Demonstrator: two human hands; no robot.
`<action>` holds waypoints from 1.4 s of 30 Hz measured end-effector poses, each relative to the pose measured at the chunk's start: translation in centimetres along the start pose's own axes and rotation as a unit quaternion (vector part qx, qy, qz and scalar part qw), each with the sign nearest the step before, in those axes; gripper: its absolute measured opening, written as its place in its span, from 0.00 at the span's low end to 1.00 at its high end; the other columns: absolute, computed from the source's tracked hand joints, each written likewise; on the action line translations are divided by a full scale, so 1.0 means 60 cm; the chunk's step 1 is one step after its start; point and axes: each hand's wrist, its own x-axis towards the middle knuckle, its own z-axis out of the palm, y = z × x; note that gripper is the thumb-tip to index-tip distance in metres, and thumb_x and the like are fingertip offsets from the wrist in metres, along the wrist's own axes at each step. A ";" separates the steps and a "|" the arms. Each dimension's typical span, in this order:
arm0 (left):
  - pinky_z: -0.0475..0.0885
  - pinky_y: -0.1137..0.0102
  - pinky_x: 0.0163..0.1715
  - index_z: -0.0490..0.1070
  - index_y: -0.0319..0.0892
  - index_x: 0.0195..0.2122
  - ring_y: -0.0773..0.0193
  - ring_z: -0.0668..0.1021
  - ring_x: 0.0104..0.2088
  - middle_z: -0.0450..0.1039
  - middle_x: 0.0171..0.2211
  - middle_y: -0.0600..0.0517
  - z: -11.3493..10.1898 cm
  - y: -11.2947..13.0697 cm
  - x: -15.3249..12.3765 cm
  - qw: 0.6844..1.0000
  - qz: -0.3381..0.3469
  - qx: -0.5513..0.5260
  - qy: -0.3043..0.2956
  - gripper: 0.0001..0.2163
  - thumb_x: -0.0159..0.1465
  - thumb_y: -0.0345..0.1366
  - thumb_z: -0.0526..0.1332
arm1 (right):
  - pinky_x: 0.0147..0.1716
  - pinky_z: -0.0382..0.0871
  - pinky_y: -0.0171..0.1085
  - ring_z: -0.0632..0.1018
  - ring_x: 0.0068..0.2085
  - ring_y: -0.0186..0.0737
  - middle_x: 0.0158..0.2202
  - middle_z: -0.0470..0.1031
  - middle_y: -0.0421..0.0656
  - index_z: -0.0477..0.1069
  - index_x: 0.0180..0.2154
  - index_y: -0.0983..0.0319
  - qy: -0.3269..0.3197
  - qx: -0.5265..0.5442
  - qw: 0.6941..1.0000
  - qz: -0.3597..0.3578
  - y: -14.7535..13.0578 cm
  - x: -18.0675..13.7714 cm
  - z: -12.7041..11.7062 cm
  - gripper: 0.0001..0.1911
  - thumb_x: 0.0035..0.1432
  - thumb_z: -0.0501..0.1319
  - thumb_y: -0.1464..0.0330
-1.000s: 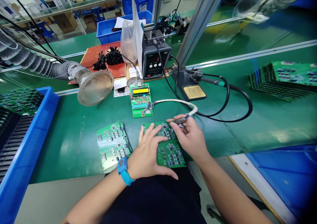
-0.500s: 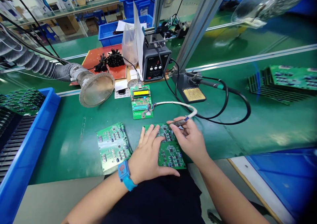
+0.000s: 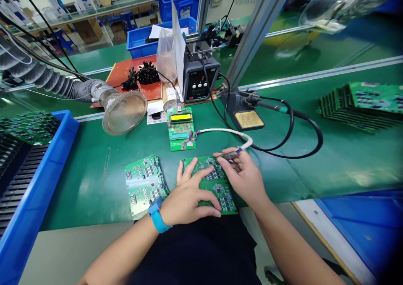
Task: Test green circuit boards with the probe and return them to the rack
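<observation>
A green circuit board (image 3: 218,189) lies at the table's front edge under both hands. Across it my left hand (image 3: 192,199) rests with fingers spread, a blue wrist strap (image 3: 159,218) on the wrist. My right hand (image 3: 244,173) pinches a probe (image 3: 229,155) at the board's upper right; its tip is too small to make out. From the probe a white-sleeved cable (image 3: 225,129) runs to a small green programmer board (image 3: 181,129) with a lit yellow display. Left of my left hand lies a stack of similar circuit boards (image 3: 145,186).
A fume extraction hose (image 3: 124,112) hangs at left, beside a blue crate (image 3: 47,163) of boards. Behind stand a soldering station (image 3: 200,81) and an iron holder (image 3: 248,119) with looping black cable. More stacked boards (image 3: 352,106) are at right, past a metal post (image 3: 252,37).
My left hand has shifted its fingers over the board: the index finger reaches further right and the thumb has drawn in. The right hand keeps the probe in about the same place.
</observation>
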 end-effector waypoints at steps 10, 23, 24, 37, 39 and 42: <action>0.36 0.34 0.59 0.79 0.53 0.33 0.39 0.41 0.68 0.53 0.66 0.54 -0.001 0.005 0.001 1.000 -0.013 0.002 -0.009 0.05 0.57 0.43 0.70 | 0.44 0.77 0.44 0.81 0.42 0.46 0.39 0.80 0.47 0.68 0.41 0.58 -0.028 -0.054 0.998 0.024 -0.021 -0.086 -0.044 0.10 0.60 0.60 0.60; 0.35 0.35 0.60 0.79 0.52 0.32 0.41 0.40 0.68 0.53 0.66 0.54 0.004 0.004 -0.001 1.000 -0.015 -0.001 -0.002 0.05 0.57 0.43 0.70 | 0.41 0.76 0.41 0.81 0.40 0.44 0.37 0.79 0.43 0.67 0.41 0.56 -0.003 -0.130 0.991 -0.040 -0.015 -0.095 -0.031 0.06 0.61 0.59 0.65; 0.35 0.35 0.60 0.79 0.52 0.32 0.41 0.40 0.68 0.53 0.66 0.54 0.004 0.004 -0.001 1.000 -0.015 -0.001 -0.002 0.05 0.57 0.43 0.70 | 0.41 0.76 0.41 0.81 0.40 0.44 0.37 0.79 0.43 0.67 0.40 0.56 0.003 -0.131 0.990 -0.045 -0.014 -0.095 -0.030 0.05 0.61 0.59 0.65; 0.33 0.37 0.61 0.78 0.51 0.32 0.43 0.38 0.68 0.52 0.66 0.55 0.006 0.003 -0.001 1.000 -0.016 -0.009 -0.009 0.05 0.58 0.43 0.69 | 0.43 0.74 0.39 0.80 0.42 0.42 0.41 0.79 0.44 0.67 0.42 0.56 -0.011 -0.089 0.996 -0.029 -0.004 -0.100 -0.034 0.06 0.62 0.59 0.66; 0.33 0.37 0.61 0.78 0.51 0.32 0.43 0.38 0.68 0.51 0.67 0.56 0.006 0.001 -0.002 1.000 -0.015 -0.005 -0.012 0.05 0.58 0.43 0.69 | 0.44 0.74 0.38 0.80 0.42 0.42 0.42 0.79 0.43 0.67 0.42 0.56 -0.013 -0.082 0.996 -0.024 -0.002 -0.101 -0.035 0.06 0.62 0.59 0.66; 0.36 0.39 0.62 0.75 0.46 0.42 0.43 0.38 0.68 0.46 0.68 0.48 0.008 0.000 -0.004 1.000 -0.012 0.021 -0.009 0.14 0.58 0.46 0.69 | 0.46 0.73 0.40 0.80 0.44 0.42 0.42 0.78 0.43 0.67 0.43 0.56 -0.016 -0.073 0.997 -0.021 0.003 -0.103 -0.035 0.06 0.63 0.59 0.67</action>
